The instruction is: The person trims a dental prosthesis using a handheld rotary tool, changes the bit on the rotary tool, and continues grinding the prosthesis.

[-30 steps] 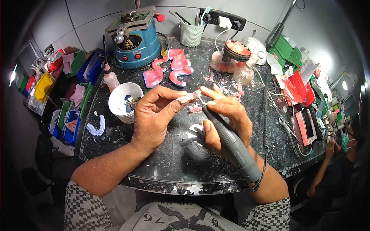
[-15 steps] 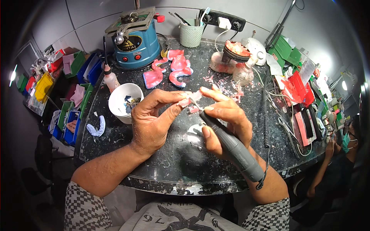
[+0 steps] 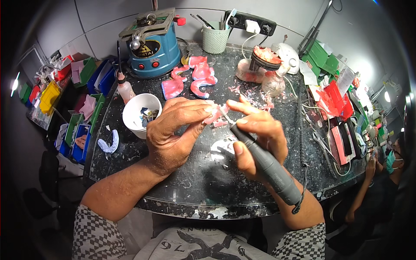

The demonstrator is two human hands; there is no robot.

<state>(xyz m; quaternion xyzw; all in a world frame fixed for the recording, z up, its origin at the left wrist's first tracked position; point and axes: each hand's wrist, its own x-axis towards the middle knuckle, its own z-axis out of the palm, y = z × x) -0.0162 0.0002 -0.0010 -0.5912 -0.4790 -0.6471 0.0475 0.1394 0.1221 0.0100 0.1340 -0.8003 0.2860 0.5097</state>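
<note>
Pinched between the thumb and fingers of my left hand (image 3: 171, 132) is a small pink denture base (image 3: 212, 117), partly covered by the fingertips. My right hand (image 3: 266, 130) grips a dark grey rotary handpiece (image 3: 268, 169) like a pen, its cord hanging from the back end. The bur (image 3: 223, 112) at its tip meets the pink piece, or is very close to it. Just below lies another pink fragment (image 3: 220, 124) on the bench. Several pink-and-blue dental moulds (image 3: 173, 88) sit beyond my hands. Fine dust clings to my left hand and forearm.
A white tub (image 3: 130, 123) with small scraps stands left of my hands, near a bluish arch-shaped piece (image 3: 113, 145) and a dropper bottle (image 3: 125, 91). Behind are a blue machine (image 3: 156, 58) and a cup of tools (image 3: 215, 41). Pink shavings (image 3: 268, 103) litter the black bench (image 3: 190, 190).
My left fingers have rolled over the pink piece and cover more of it. The handpiece has shifted slightly right and down, with its bur at a changed angle.
</note>
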